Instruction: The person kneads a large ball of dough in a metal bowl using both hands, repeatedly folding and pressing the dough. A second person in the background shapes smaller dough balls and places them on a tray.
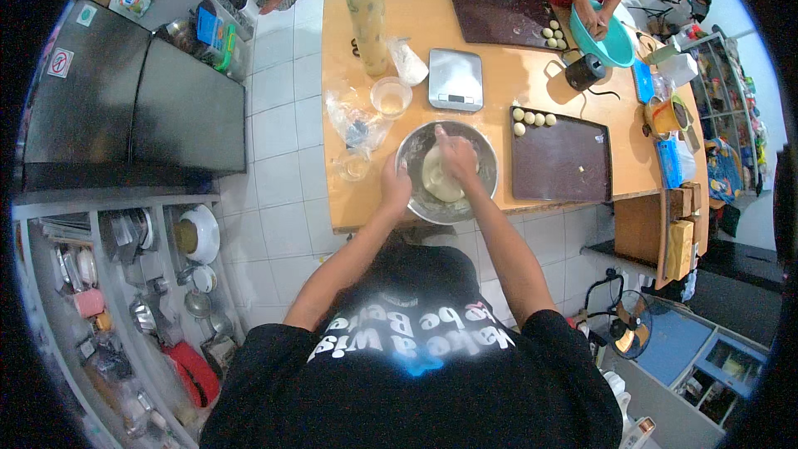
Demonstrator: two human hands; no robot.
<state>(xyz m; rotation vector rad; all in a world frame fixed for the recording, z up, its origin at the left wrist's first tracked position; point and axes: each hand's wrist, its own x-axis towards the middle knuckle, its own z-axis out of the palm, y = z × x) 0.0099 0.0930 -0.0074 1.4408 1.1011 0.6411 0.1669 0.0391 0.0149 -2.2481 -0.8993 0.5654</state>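
Observation:
A round metal mixing bowl stands at the near edge of the wooden table, holding a pale lump of dough. My left hand grips the bowl's left rim, its thumb on the inner side. Inside the bowl, my right hand is on the dough with its fingers curled into it, covering part of the lump. To the bowl's right lies a dark baking tray with several small dough balls in its far left corner. A digital kitchen scale sits just beyond the bowl.
Left on the table are a plastic-film roll, a flour bag, a plastic tub and clear bags. Across it, another person's hands work in a turquoise basin beside a second tray and a black appliance.

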